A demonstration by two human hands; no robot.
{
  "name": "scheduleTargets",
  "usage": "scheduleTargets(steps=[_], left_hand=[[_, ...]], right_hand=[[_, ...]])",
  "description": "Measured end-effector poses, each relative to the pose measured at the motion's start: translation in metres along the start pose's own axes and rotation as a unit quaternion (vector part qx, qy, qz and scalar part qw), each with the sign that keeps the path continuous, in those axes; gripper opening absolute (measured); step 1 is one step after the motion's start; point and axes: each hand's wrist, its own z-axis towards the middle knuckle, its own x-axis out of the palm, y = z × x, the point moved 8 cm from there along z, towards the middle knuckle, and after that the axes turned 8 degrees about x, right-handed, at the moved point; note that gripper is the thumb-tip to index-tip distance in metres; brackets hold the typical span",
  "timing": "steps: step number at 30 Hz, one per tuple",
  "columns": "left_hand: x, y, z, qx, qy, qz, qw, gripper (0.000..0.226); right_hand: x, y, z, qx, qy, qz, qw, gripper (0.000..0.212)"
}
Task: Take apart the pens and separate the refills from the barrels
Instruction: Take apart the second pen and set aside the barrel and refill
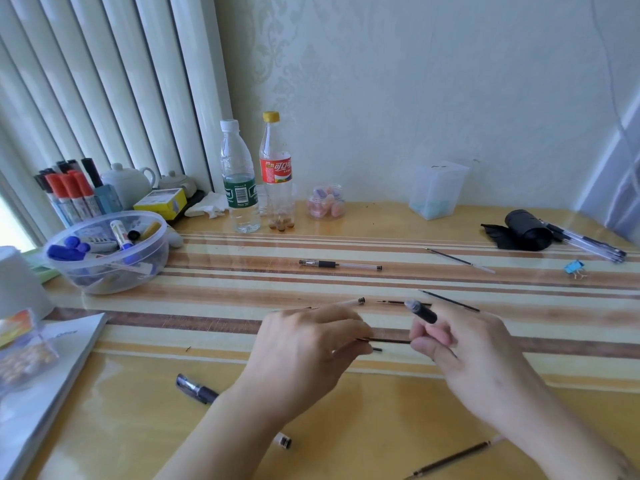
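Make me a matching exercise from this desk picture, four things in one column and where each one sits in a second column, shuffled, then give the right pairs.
Things
1. Clear plastic bottle with yellow cap and red label
2. Blue metal binder clip
3. Round clear plastic bowl of markers
4. Thin dark pen refill

Places
A. Between the left hand and the right hand
B. Far right of the table, near the black roll
C. Left side, in front of the marker stand
D. At the back by the wall, right of the white-capped bottle

Pairs: 1-D, 2-B, 3-C, 4-A
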Motion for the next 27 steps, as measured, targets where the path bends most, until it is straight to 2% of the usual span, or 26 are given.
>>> scheduleTargets(steps=[2, 5, 6, 10, 15, 17, 23, 27], left_hand=[[0.003, 0.003, -0.002, 0.001, 0.019, 0.01, 1.0, 0.007], [0.007, 0.005, -0.003, 0.004, 0.043, 0.019, 0.999, 0.007], [0.008, 0.005, -0.003, 0.003, 0.048, 0.018, 0.999, 0.007], [0.005, 0.015, -0.006, -0.025, 0.035, 0.008, 0.999, 0.006], [-0.014, 0.04, -0.01, -0.104, -0.038, -0.012, 0.994, 0.007], [-0.016, 0.043, -0.01, -0.116, -0.047, -0.022, 0.992, 0.008], [-0.02, 0.038, -0.009, -0.106, -0.075, -0.021, 0.991, 0.01], [-0.018, 0.038, -0.009, -0.105, -0.064, -0.024, 0.992, 0.008]], right_hand=[[-0.001, 0.002, 0.0, -0.007, -0.012, 0.014, 1.0, 0.033], [0.004, -0.004, -0.002, -0.012, -0.018, 0.035, 0.999, 0.058], [0.005, -0.004, -0.002, -0.016, -0.022, 0.035, 0.999, 0.06], [-0.006, -0.005, -0.002, -0.024, -0.031, 0.036, 0.999, 0.043], [-0.019, -0.038, 0.005, 0.038, -0.025, 0.001, 0.999, 0.063], [-0.021, -0.052, 0.008, 0.067, -0.035, 0.006, 0.997, 0.062], [-0.022, -0.055, 0.01, 0.077, -0.022, -0.017, 0.997, 0.063], [-0.022, -0.053, 0.009, 0.067, -0.021, -0.014, 0.997, 0.062]])
